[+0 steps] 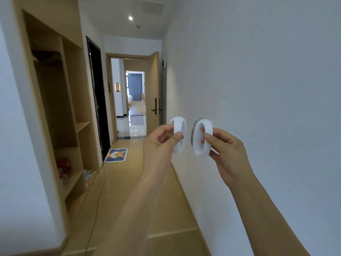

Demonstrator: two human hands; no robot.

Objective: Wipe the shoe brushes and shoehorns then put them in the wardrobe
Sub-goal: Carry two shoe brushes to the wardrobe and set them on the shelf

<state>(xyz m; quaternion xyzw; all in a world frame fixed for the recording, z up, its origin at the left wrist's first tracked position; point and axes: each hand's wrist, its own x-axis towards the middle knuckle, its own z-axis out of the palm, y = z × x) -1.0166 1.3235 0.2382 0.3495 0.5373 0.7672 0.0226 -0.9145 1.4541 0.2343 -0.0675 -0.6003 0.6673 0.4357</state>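
Left hand (162, 137) pinching brush (178, 136); right hand (224, 145) pinching second brush (202, 138), mid-frame. Wardrobe (60, 108) at left. Shelving evidently pending; no shoehorns visible.

Left hand (162, 138), right hand (224, 145): both bare, no gloves, rings or watch; forearms unsleeved.

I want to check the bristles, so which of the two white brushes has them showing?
The white oval shoe brush pinched by the right hand: grey bristles show behind its rim. The left hand's brush shows none.
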